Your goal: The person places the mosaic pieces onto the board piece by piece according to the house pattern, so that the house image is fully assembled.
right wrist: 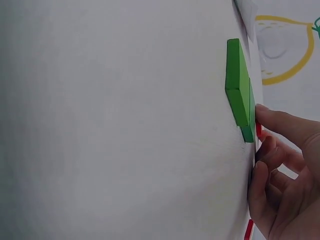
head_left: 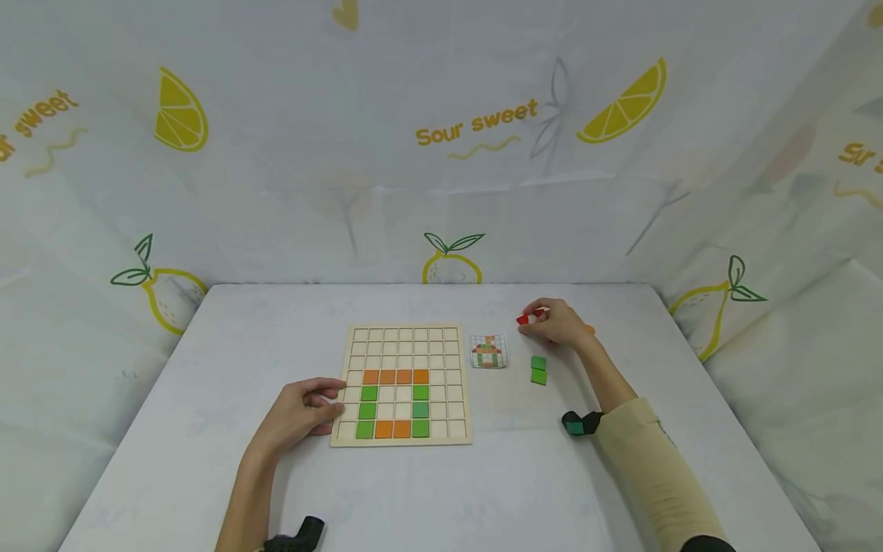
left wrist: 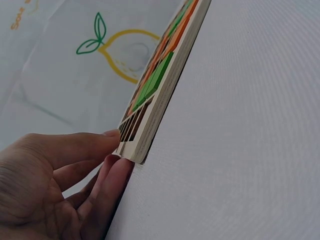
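Note:
A square wooden grid board [head_left: 444,383] lies on the table with orange tiles [head_left: 395,376] and green tiles [head_left: 368,411] set in some of its cells. My left hand [head_left: 303,406] grips the board's left edge; in the left wrist view the thumb [left wrist: 107,137] is on top and the other fingers are against the side. To the right of the board, my right hand [head_left: 557,323] reaches over small red tiles. Its thumb and forefinger pinch a red tile [head_left: 523,320], and another red tile [head_left: 539,313] shows just behind the fingers.
Between board and right hand lies a small pattern card [head_left: 488,351] with a coloured grid picture. Two loose green tiles [head_left: 538,370] lie nearer me than the right hand. An orange piece [head_left: 589,330] peeks out beside the right wrist. A lemon-print cloth [head_left: 448,207] hangs behind the table.

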